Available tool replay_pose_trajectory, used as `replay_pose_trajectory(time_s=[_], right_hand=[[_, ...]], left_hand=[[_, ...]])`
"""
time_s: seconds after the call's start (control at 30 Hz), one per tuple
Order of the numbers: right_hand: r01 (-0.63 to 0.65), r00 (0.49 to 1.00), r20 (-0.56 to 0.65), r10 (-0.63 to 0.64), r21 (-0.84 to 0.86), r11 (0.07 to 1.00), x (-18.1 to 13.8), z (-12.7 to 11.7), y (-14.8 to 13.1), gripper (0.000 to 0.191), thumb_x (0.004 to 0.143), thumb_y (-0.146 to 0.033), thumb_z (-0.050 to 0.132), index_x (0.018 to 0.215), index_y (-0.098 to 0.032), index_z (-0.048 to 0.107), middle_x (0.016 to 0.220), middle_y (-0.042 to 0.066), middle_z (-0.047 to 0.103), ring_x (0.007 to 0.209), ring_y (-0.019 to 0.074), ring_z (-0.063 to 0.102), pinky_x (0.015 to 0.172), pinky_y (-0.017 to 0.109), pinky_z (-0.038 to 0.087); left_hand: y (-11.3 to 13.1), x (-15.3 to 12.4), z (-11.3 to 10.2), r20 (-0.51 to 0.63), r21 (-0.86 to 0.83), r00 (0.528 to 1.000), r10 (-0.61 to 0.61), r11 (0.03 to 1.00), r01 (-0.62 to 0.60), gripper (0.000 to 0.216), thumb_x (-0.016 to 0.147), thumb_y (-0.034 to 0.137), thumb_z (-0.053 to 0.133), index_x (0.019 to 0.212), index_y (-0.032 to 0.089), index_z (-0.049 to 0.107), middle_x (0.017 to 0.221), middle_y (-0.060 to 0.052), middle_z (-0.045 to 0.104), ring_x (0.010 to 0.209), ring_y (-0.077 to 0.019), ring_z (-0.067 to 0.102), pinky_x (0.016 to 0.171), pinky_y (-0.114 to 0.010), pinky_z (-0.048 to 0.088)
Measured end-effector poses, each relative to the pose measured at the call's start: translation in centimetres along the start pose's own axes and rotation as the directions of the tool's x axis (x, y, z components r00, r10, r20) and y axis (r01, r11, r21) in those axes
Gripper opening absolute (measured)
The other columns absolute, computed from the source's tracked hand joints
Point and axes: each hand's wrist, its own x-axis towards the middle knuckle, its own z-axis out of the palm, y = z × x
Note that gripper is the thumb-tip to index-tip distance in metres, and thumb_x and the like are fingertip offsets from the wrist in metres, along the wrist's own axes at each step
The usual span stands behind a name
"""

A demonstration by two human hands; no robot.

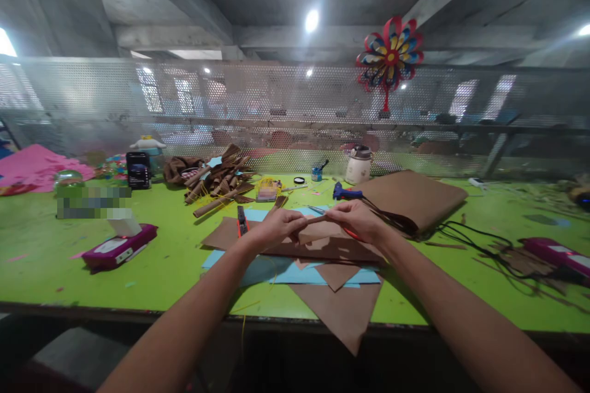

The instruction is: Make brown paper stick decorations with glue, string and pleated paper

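Note:
My left hand point(283, 225) and my right hand point(354, 220) meet over the middle of the table, fingers closed on a piece of brown paper point(318, 231) stretched between them. Its upper edge looks folded or rolled. Scissors point(316, 209) show pointed blades beyond the fingers and a red handle by my right palm; I cannot tell whether that hand grips them or they lie beneath. Below are brown paper sheets point(276, 249) and light blue paper point(262, 271). A pointed brown paper piece point(341, 313) overhangs the front edge. Orange-handled pliers or cutters point(242, 221) lie beside my left hand.
A blue glue gun point(346, 191) and folded brown paper point(415, 196) lie at right, with black cables point(479, 233). Brown paper rolls point(221, 181) are piled back left. A white jar point(358, 164), phone point(138, 170) and purple device point(120, 249) stand on the green table point(179, 270).

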Motion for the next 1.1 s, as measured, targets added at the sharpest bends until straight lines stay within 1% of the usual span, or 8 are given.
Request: replay_pose_trajectory(time_s=[0.13,0.27,0.37,0.53,0.67,0.8,0.97,1.1], right_hand=[[0.009,0.999,0.047,-0.024,0.296,0.955,-0.1,-0.3,-0.6,0.032,0.071,-0.042,0.063,0.085,-0.014,0.068,0.070,0.004,0.060,0.062,0.0101,0.052,0.061,0.024,0.041],[-0.015,0.969,0.241,-0.052,0.268,0.963,-0.9,0.5,-1.7,0.043,0.066,-0.029,0.070,0.107,-0.019,0.061,0.088,0.005,0.064,0.075,0.0134,0.058,0.072,0.029,0.044],[0.089,0.928,0.350,-0.130,0.130,0.988,-1.7,1.4,-2.4,0.031,0.066,-0.026,0.070,0.096,-0.016,0.066,0.081,0.004,0.063,0.073,0.0133,0.057,0.070,0.029,0.044],[0.223,0.943,0.254,-0.215,-0.004,0.975,-1.8,1.9,-2.5,0.015,0.070,-0.028,0.066,0.074,-0.014,0.066,0.072,0.002,0.059,0.068,0.0121,0.052,0.068,0.027,0.041],[0.165,0.957,0.249,-0.148,-0.051,0.985,-1.5,1.8,-2.4,0.024,0.077,-0.032,0.058,0.089,-0.012,0.062,0.078,0.004,0.059,0.066,0.0119,0.050,0.065,0.027,0.041],[0.146,0.937,0.349,-0.029,-0.314,0.938,-1.5,1.7,-2.5,0.025,0.081,-0.036,0.050,0.081,-0.012,0.060,0.067,0.000,0.054,0.060,0.0101,0.045,0.058,0.023,0.036],[0.228,0.947,0.318,-0.038,-0.587,0.776,-1.3,2.1,-1.7,0.027,0.081,-0.033,0.046,0.070,-0.013,0.060,0.059,-0.002,0.048,0.057,0.0096,0.041,0.052,0.021,0.031],[0.210,0.970,0.228,-0.081,-0.630,0.747,-1.0,2.6,-1.1,0.026,0.079,-0.032,0.048,0.075,-0.013,0.065,0.064,0.000,0.056,0.061,0.0114,0.046,0.053,0.021,0.034]], left_hand=[[0.7,-0.3,0.2,0.061,-0.294,0.998,-0.013,0.955,0.030,0.035,0.082,0.045,0.045,0.080,0.011,0.056,0.067,-0.004,0.061,0.060,-0.0131,0.058,0.057,-0.024,0.042],[1.0,-0.5,0.7,0.195,-0.493,0.981,0.003,0.865,0.095,0.035,0.083,0.044,0.045,0.092,0.012,0.054,0.074,-0.008,0.064,0.061,-0.0135,0.059,0.056,-0.024,0.042],[1.0,-0.7,1.1,0.285,-0.542,0.958,0.020,0.828,0.144,0.036,0.083,0.044,0.046,0.096,0.012,0.054,0.074,-0.009,0.065,0.057,-0.0123,0.059,0.052,-0.022,0.039],[0.7,-0.6,1.5,0.363,-0.536,0.932,-0.011,0.815,0.219,0.035,0.081,0.046,0.048,0.089,0.013,0.058,0.075,-0.008,0.065,0.058,-0.0120,0.057,0.056,-0.024,0.041],[-0.1,0.2,1.0,0.111,-0.458,0.984,-0.136,0.872,0.172,0.034,0.077,0.044,0.054,0.082,0.011,0.062,0.068,-0.006,0.062,0.056,-0.0108,0.054,0.055,-0.023,0.040],[-0.6,0.8,0.3,-0.188,-0.483,0.963,-0.193,0.872,0.080,0.041,0.079,0.049,0.048,0.079,0.010,0.060,0.068,-0.006,0.060,0.060,-0.0109,0.053,0.057,-0.022,0.040],[-0.3,0.7,1.1,-0.133,-0.167,0.991,0.000,0.986,-0.022,0.026,0.073,0.036,0.058,0.084,0.013,0.064,0.081,-0.005,0.063,0.072,-0.0125,0.054,0.064,-0.022,0.041],[-0.5,0.6,1.7,-0.167,-0.043,0.986,0.007,0.999,-0.014,0.012,0.068,0.021,0.058,0.076,0.013,0.063,0.064,0.000,0.060,0.060,-0.0100,0.052,0.055,-0.020,0.038]])
